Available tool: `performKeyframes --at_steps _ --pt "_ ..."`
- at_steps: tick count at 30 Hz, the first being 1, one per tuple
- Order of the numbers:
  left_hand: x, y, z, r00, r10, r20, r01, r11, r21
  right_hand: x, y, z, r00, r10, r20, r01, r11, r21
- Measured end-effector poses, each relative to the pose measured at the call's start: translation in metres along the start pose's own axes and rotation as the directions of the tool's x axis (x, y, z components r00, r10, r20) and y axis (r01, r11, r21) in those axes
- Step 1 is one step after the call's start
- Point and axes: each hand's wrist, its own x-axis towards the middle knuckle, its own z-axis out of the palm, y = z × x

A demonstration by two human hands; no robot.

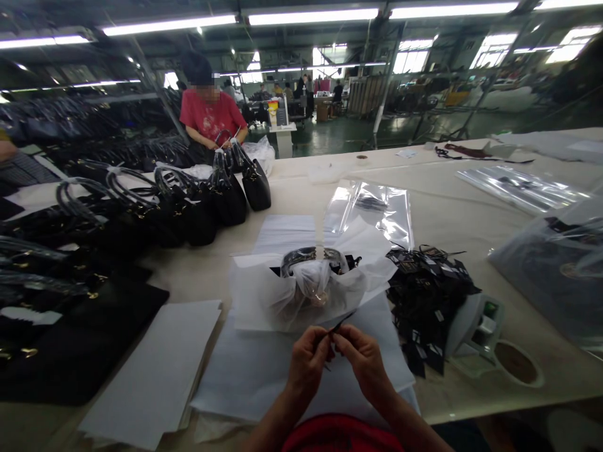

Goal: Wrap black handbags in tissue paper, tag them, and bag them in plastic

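My left hand (308, 356) and my right hand (358, 353) meet low in the middle of the view, fingertips pinched together on a thin black strip (343, 321). One end of the strip sticks up to the right, and a short bit hangs below the fingers. Just beyond my hands a handbag (313, 289) lies wrapped in thin white paper and clear film, its dark handles showing at the top. Beneath it are large white sheets (254, 370). Right of the bag lies a heap of black tags (424, 295).
Rows of black handbags (193, 216) fill the left side. A paper stack (155, 370) lies front left. Clear plastic bags (396, 213) are behind the wrapped bag. A tape dispenser (480, 326) and a tape roll (518, 363) sit at right. A person in red (211, 116) stands across the table.
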Motion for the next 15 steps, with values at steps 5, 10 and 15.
performKeyframes --at_steps 5,10,15 --pt "-0.0033 0.0021 0.0000 0.999 0.006 -0.051 -0.004 0.999 0.055 -0.0005 -0.0023 0.0010 1.000 -0.001 -0.030 -0.001 0.998 -0.055" --pt "-0.0049 0.0012 -0.0013 0.992 -0.001 -0.129 0.007 0.999 0.049 -0.0020 -0.0002 -0.0009 0.998 0.015 -0.055 -0.017 0.999 -0.036" --pt "-0.0045 -0.0033 -0.0009 0.987 0.012 -0.162 -0.004 0.999 0.054 0.0001 0.0020 -0.0016 0.998 0.059 0.011 -0.060 0.965 0.254"
